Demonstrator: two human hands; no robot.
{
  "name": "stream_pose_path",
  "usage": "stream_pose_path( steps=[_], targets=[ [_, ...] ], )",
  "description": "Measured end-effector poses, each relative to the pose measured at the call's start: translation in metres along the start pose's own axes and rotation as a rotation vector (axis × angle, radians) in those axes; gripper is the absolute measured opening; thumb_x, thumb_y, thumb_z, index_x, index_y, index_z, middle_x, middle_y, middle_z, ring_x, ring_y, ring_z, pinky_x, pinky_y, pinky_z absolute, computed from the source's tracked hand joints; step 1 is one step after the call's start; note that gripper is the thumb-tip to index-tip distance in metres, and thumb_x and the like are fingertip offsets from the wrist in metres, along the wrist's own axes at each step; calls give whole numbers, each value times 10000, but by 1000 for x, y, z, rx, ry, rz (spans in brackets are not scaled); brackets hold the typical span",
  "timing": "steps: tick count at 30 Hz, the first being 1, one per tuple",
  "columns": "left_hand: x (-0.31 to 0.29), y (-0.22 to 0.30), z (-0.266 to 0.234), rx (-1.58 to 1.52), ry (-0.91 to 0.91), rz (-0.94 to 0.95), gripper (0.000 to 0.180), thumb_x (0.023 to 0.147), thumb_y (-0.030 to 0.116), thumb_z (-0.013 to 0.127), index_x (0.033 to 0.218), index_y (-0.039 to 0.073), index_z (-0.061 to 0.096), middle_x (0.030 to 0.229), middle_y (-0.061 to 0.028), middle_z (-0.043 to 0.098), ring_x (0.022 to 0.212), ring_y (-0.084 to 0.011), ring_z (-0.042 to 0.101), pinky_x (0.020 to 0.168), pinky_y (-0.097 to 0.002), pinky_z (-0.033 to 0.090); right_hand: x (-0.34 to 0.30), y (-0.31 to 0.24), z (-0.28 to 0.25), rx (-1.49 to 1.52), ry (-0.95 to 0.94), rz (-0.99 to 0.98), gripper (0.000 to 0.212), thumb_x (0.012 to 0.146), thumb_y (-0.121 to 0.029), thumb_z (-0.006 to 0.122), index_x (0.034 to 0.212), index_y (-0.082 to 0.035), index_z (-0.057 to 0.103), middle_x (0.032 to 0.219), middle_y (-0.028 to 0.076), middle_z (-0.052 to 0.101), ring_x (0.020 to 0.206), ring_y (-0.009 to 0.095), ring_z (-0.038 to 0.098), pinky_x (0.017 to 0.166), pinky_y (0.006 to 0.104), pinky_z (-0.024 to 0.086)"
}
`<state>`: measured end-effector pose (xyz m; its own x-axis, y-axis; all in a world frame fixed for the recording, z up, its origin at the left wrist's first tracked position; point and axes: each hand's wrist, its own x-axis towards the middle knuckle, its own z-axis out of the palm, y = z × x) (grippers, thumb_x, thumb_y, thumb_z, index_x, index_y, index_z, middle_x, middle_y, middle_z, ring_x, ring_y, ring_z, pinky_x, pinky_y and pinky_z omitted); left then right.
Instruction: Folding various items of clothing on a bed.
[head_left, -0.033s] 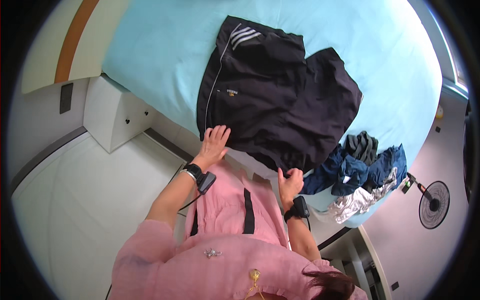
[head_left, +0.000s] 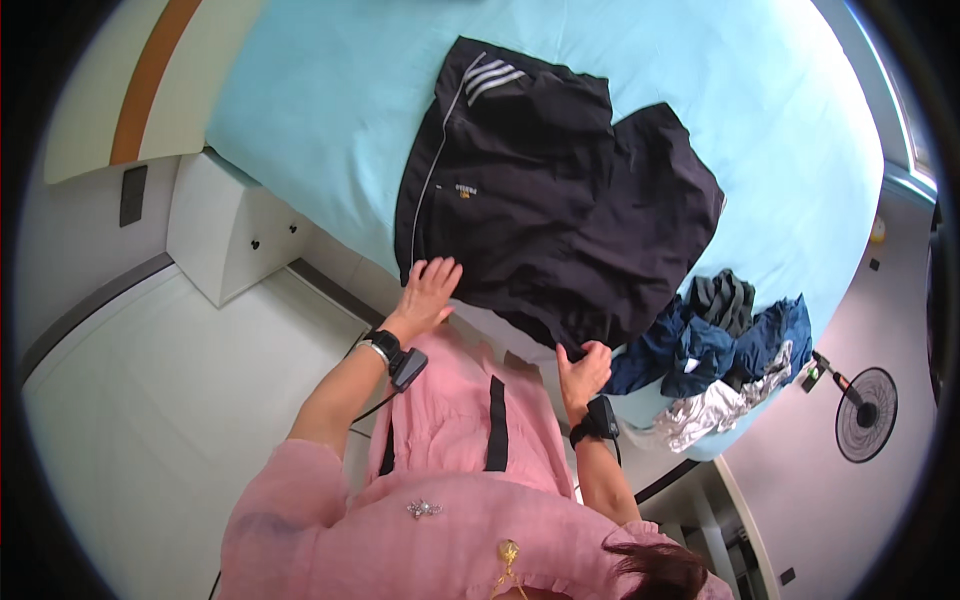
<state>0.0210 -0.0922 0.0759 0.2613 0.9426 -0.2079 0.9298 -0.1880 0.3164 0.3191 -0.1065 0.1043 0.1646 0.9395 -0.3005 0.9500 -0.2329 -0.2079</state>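
A pair of black shorts (head_left: 560,200) with white stripes and a thin pale side line lies spread on the light blue bed, somewhat wrinkled. At its near left corner rests my left hand (head_left: 428,298), fingers stretched over the cloth and thumb apart. My right hand (head_left: 585,375) grips the near edge of the shorts further right, thumb and fingers closed around the fabric. Part of that edge is bunched and hangs past the mattress side.
The blue bed sheet (head_left: 310,130) stretches beyond the shorts. Right of them, dark blue clothes (head_left: 705,350), a dark grey garment (head_left: 725,298) and a white one (head_left: 705,412) are heaped near the edge. A white bedside cabinet (head_left: 215,235) stands left; a black fan (head_left: 865,414) is at right.
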Motion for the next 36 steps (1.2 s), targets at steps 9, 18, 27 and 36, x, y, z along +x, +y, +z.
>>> stream_pose_path(
  steps=[9,18,27,36],
  targets=[
    [-1,-47,-19,-39,-52,82,199,645,93,557,841,90,529,792,-79,439,771,-245,480,610,-335,432,10,40,9,-223,-375,-361,280,639,-183,663,855,-73,523,841,95,519,830,278,500,709,387,379],
    [115,-86,-86,-453,65,73,257,765,99,579,1003,7,544,988,-158,569,921,-329,535,812,-382,427,133,25,-38,373,106,-314,164,738,-55,617,885,-6,565,842,135,585,740,255,584,648,312,459],
    [291,-115,-77,90,163,248,485,767,172,618,1215,97,450,1124,-96,517,1155,-240,421,990,-391,277,280,6,-53,25,414,-243,434,793,-165,570,1204,-80,458,1199,92,482,1140,249,420,947,384,302],
    [312,-144,-95,-264,201,191,140,736,94,597,819,36,501,806,-123,519,781,-310,512,676,-385,409,329,23,-52,-190,493,-401,146,785,-143,575,927,-112,581,785,30,564,825,222,536,888,369,327]
  ],
)
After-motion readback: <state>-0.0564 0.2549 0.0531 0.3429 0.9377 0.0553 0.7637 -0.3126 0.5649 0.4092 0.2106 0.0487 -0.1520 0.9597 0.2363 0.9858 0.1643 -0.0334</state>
